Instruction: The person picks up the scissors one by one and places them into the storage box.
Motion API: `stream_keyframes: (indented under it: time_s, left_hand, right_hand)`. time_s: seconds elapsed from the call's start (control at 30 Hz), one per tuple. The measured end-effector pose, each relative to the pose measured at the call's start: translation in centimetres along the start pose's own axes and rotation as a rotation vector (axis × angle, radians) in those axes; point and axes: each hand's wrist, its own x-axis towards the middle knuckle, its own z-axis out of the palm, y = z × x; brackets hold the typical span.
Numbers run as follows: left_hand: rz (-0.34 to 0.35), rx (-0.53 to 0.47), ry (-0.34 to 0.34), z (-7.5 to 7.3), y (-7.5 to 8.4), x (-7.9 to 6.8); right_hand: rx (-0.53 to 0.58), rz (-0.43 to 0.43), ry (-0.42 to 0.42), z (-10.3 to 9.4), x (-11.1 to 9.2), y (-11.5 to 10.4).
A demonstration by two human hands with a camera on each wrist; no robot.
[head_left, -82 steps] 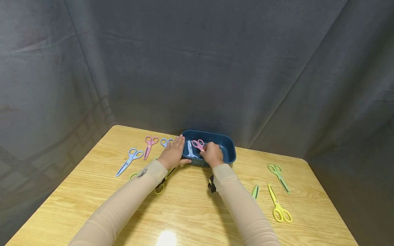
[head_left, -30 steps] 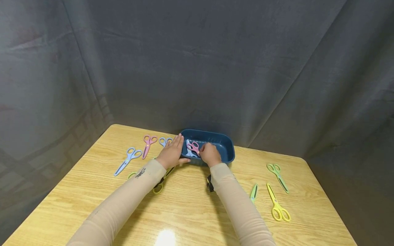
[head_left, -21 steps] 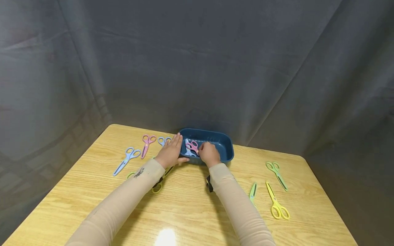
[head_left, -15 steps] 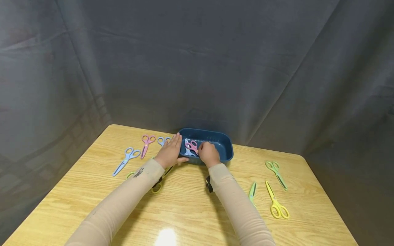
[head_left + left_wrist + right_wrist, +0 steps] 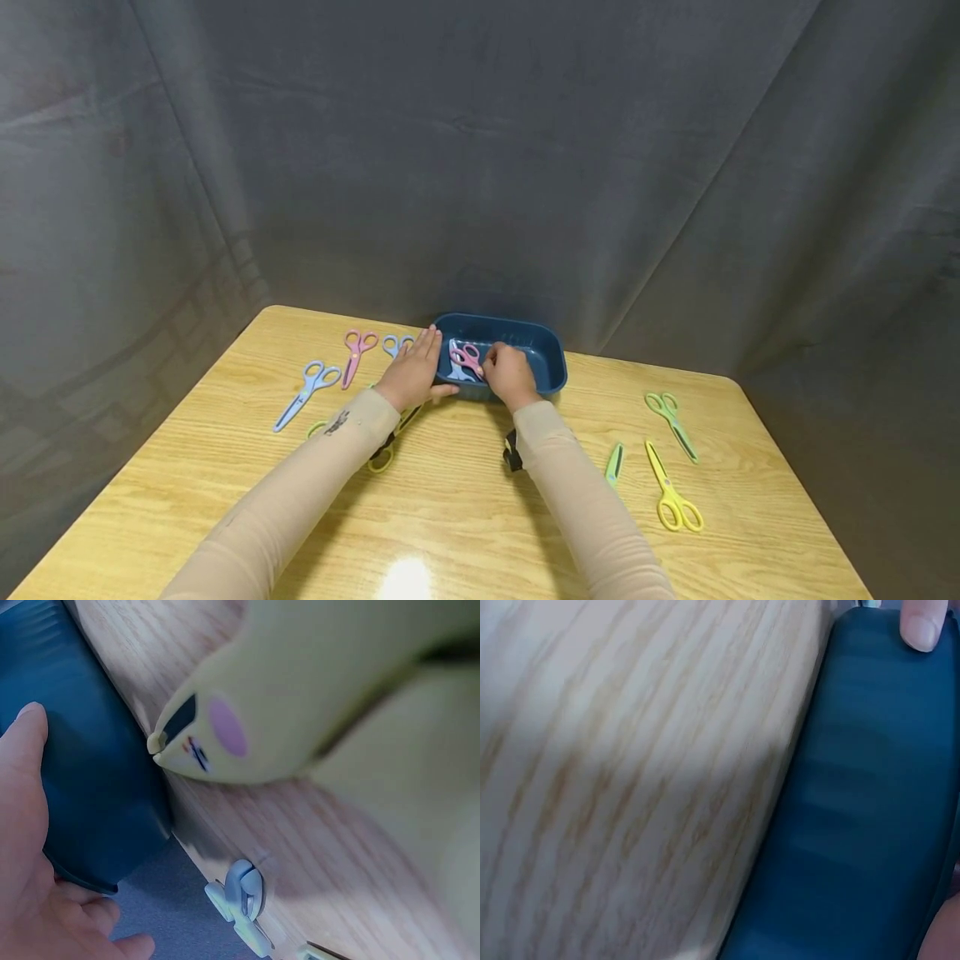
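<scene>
Toward the back of the table, a dark blue plastic tub holds pink scissors lying over light blue scissors at its left end. My left hand rests against the tub's left end with straight fingers, its thumb along the near wall; the left wrist view shows the thumb on the outer wall. Reaching over the near rim, my right hand has bent fingers beside the pink scissors' lower end. Its fingertips are partly hidden, so whether they still pinch the scissors cannot be told.
Left lie blue scissors, pink scissors and another blue pair. Yellow scissors show partly under my left wrist. Right are green scissors, yellow scissors and a partly covered green pair. Grey curtain hangs behind.
The pink scissors have come down and left in the tub, onto the blue pair, and have stayed there lately. My right hand has just shifted slightly up and right. The left hand has stayed put.
</scene>
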Motion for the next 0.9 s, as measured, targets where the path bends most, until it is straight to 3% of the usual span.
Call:
stream_keyframes:
  time_s: [0.17,0.47,0.9]
  left_hand:
    - [-0.003,0.007,-0.013,0.0,0.1,0.0]
    - [0.007,0.003,0.012,-0.2,0.0,0.0]
    - [0.0,-0.028,-0.007,-0.3,0.2,-0.1]
  right_hand:
    - [0.099,-0.058,0.022,-0.2,-0.3,0.3]
    - [0.129,-0.114,0.022,-1.2,-0.9,0.6]
    - [0.055,-0.049,0.003,-3.4,-1.1,3.1]
